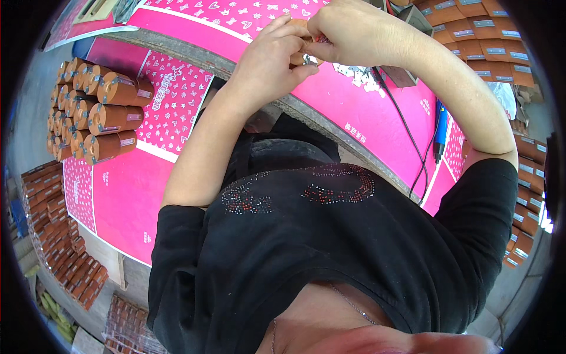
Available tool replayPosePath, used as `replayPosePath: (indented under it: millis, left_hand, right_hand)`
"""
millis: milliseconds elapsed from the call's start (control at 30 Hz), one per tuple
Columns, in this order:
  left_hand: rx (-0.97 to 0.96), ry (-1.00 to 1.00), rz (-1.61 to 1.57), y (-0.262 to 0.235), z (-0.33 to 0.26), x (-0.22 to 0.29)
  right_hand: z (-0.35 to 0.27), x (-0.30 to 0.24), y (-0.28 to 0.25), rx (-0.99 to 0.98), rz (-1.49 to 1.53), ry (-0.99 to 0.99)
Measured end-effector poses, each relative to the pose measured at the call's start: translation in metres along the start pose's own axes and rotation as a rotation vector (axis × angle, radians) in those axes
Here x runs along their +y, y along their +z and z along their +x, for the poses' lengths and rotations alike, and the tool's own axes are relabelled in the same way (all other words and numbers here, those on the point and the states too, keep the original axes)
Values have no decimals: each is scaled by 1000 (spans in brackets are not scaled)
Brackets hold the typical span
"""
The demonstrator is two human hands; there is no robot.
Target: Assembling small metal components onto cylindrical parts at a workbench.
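Orange-brown piece (299,23) within grip of left fingers (289,45) and right fingers (323,52), white lettering (355,133) on pink sheet (336,100)

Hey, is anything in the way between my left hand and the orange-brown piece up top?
Nothing visible is: your left hand holds the orange-brown piece directly, though fingers hide much of it, so contact underneath can't be checked.
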State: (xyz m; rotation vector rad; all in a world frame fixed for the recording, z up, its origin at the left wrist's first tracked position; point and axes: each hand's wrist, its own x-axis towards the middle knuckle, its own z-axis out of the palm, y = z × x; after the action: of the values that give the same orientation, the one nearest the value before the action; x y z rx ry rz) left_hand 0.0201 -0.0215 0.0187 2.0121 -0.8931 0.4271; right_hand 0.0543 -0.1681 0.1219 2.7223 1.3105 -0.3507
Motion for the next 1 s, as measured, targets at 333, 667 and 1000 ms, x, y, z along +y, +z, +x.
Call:
replayPosePath:
  millis: [333, 667, 1000]
  left_hand:
    - [9, 25, -33, -2, 2, 4]
    - [-76, -60, -14, -3, 0, 1]
    - [-243, -143, 325, -32, 10, 5]
  right_hand:
    - [-13, 1, 0, 405, -265, -430]
    - [-22, -3, -10, 52, 32, -19]
    - [-84, 20, 21, 516, 390, 250]
